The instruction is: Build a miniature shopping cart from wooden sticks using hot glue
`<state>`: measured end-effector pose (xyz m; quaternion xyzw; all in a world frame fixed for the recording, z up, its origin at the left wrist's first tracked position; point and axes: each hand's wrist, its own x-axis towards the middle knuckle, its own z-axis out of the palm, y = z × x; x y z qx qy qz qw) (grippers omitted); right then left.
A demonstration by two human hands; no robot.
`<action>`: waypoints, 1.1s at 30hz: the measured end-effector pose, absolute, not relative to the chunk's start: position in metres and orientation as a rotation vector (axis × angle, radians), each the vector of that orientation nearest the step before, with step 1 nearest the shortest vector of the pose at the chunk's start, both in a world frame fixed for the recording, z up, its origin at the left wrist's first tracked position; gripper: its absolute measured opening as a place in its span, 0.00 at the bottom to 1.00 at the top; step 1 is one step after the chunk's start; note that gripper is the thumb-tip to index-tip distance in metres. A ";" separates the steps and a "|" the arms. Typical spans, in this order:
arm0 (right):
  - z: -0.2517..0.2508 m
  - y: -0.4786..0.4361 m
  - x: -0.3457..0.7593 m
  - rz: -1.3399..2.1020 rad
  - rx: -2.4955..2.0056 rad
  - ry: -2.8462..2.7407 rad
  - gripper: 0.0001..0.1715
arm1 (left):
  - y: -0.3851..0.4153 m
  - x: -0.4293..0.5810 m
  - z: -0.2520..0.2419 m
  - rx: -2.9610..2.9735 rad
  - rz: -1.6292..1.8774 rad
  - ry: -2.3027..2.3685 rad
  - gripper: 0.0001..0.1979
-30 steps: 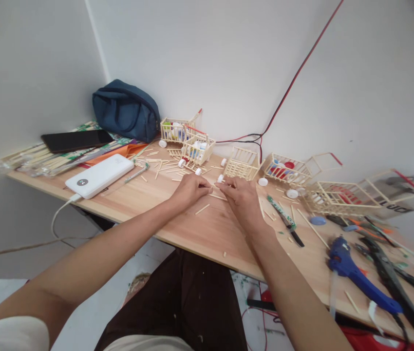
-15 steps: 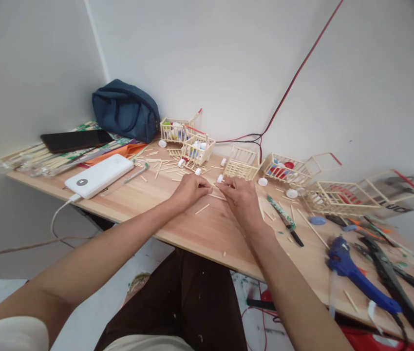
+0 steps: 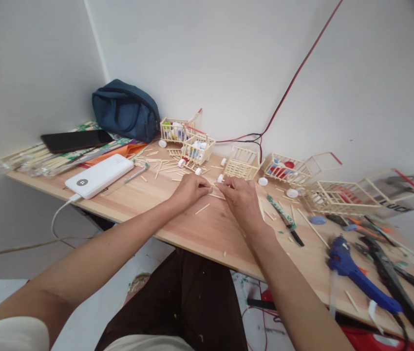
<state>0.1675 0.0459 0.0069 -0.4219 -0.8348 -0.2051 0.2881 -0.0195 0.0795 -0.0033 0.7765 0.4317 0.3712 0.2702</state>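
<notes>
The person's left hand [image 3: 191, 189] and right hand [image 3: 241, 197] met near the middle of the wooden surface [image 3: 207, 239], their fingertips close but apart. The fingers of each curled inward toward a pinch; how tightly either grip had closed, and whether it had hold of anything, was too small to tell. A thin pale stick [image 3: 217, 197] lay on the surface between the hands, partly covered by the right, and a short stick [image 3: 202, 209] lay nearer the person. Just beyond the right hand stood a slatted cart [image 3: 242, 163], with a white wheel [image 3: 220, 178] close to its fingertips. A blue glue gun [image 3: 353, 275] lay well to the right, a white power bank [image 3: 99, 176] to the left.
</notes>
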 end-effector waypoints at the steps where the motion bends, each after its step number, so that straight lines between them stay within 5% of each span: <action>1: 0.007 0.046 0.168 -0.549 -1.124 -2.231 0.13 | 0.080 -0.019 -0.004 2.090 1.000 1.162 0.07; 33: 0.006 0.047 0.168 -0.620 -1.115 -2.230 0.11 | 0.080 -0.019 -0.003 2.097 0.994 1.173 0.07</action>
